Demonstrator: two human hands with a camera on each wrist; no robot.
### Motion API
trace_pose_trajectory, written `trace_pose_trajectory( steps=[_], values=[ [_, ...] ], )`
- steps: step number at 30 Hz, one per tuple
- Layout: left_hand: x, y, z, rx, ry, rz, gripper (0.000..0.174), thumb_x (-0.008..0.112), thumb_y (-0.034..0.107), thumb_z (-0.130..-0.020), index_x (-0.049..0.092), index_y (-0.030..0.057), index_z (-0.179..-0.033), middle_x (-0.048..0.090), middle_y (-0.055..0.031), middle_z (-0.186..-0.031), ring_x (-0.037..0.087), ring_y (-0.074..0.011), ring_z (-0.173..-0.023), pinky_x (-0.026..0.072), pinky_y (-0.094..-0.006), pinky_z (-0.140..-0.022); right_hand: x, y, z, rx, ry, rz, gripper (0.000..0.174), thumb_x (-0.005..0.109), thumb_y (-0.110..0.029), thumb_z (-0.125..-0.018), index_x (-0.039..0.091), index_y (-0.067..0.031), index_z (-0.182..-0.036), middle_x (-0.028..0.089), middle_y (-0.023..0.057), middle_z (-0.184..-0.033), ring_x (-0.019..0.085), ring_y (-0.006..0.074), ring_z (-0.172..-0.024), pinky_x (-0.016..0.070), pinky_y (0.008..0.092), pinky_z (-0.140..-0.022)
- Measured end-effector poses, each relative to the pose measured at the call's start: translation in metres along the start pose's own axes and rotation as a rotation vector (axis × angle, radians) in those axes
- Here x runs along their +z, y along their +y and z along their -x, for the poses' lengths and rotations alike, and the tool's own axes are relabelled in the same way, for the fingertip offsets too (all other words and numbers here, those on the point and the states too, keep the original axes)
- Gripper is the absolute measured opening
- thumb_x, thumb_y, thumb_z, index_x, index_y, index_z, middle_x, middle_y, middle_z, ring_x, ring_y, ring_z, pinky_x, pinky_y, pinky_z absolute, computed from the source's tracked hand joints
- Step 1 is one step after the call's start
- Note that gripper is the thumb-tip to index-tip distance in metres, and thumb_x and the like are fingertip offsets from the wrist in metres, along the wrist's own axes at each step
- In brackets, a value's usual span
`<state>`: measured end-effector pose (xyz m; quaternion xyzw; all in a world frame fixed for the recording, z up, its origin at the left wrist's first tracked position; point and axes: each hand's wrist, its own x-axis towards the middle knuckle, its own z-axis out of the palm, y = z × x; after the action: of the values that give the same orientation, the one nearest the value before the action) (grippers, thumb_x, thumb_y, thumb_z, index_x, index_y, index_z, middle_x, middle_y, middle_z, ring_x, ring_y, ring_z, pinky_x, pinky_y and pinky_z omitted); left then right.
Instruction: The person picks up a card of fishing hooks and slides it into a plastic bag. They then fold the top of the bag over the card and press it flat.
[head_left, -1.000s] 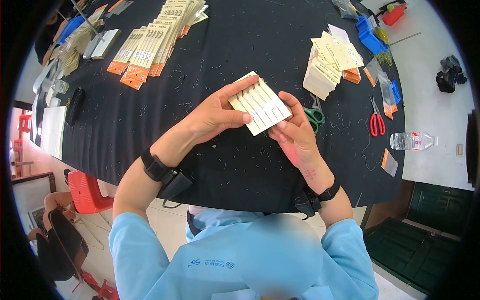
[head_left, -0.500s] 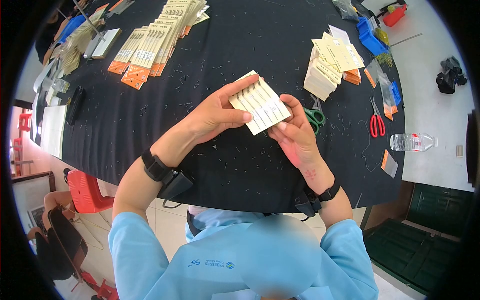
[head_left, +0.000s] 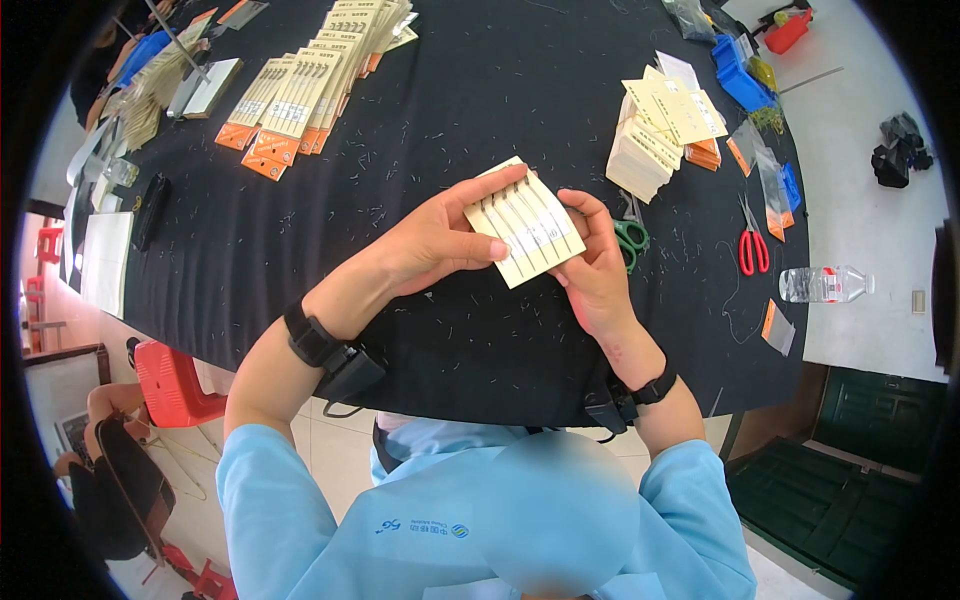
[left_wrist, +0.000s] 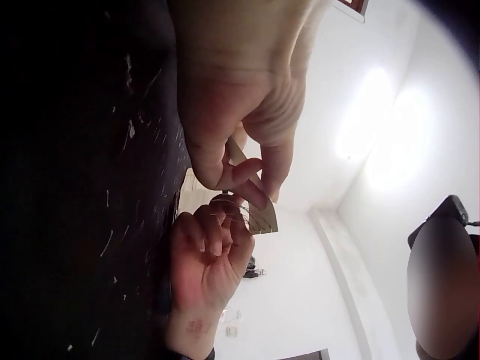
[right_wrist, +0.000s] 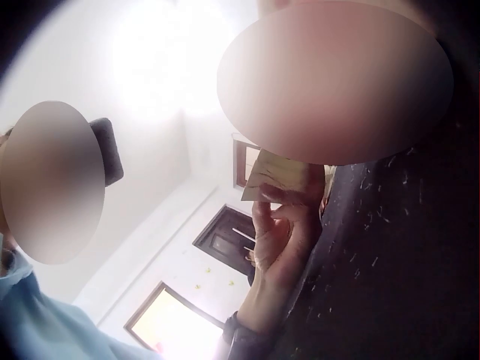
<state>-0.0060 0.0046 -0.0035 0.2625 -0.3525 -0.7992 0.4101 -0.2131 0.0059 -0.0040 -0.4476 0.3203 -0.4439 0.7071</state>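
A cream card (head_left: 527,222) with several dark parallel lines and a white strip across it is held up over the black-covered table. My left hand (head_left: 440,235) pinches its left side, thumb on the face and index finger along the upper left edge. On the other side my right hand (head_left: 595,265) holds the card's right edge, its thumb low by the corner and some fingers hidden behind. Thin loose strands show beside the card (left_wrist: 262,218) near the right fingers in the left wrist view. A blur covers the near hand in the right wrist view.
Green-handled scissors (head_left: 630,238) lie just beyond my right hand, red-handled scissors (head_left: 753,250) farther right. A stack of cream cards (head_left: 640,150) stands at the back right; finished-looking orange-ended cards (head_left: 290,100) fan out at the back left. A water bottle (head_left: 825,283) lies at right.
The card has shifted slightly right and toward me and turned a little, with the left hand following. The right thumb has moved to the card's lower right edge.
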Motion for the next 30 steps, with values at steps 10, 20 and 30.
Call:
trace_pose_trajectory(
  steps=[10, 20, 30],
  values=[
    [0.001, -0.001, 0.002, -0.016, -0.051, 0.056, 0.081, 0.070, 0.004, -0.077, 0.026, 0.0096, -0.144, 0.043, -0.0091, -0.133, 0.047, -0.0196, -0.121, 0.0426, -0.0333, -0.097, 0.002, 0.003, 0.000, -0.012, 0.018, 0.108, 0.047, 0.058, -0.002, -0.084, 0.038, -0.0069, -0.127, 0.054, 0.0033, -0.106, 0.051, 0.0037, -0.079, 0.0374, 0.0168, -0.056],
    [-0.004, -0.001, 0.000, 0.008, -0.021, 0.170, 0.076, 0.068, 0.007, -0.079, 0.028, 0.0115, -0.144, 0.043, -0.0064, -0.134, 0.047, -0.0167, -0.119, 0.0394, -0.0340, -0.099, -0.001, 0.010, 0.000, -0.107, 0.122, 0.135, 0.038, 0.048, 0.006, -0.084, 0.040, -0.0057, -0.119, 0.048, 0.0058, -0.095, 0.046, 0.0069, -0.067, 0.0387, 0.0194, -0.056],
    [0.003, 0.004, 0.001, -0.010, 0.054, 0.079, 0.079, 0.068, 0.003, -0.078, 0.026, 0.0096, -0.144, 0.045, -0.0081, -0.132, 0.049, -0.0162, -0.117, 0.0416, -0.0303, -0.096, 0.006, 0.003, 0.017, -0.384, 0.193, 0.403, 0.010, 0.061, -0.004, -0.086, 0.058, -0.0007, -0.095, 0.056, -0.0012, -0.078, 0.047, 0.0007, -0.063, 0.0351, 0.0150, -0.055]
  ],
)
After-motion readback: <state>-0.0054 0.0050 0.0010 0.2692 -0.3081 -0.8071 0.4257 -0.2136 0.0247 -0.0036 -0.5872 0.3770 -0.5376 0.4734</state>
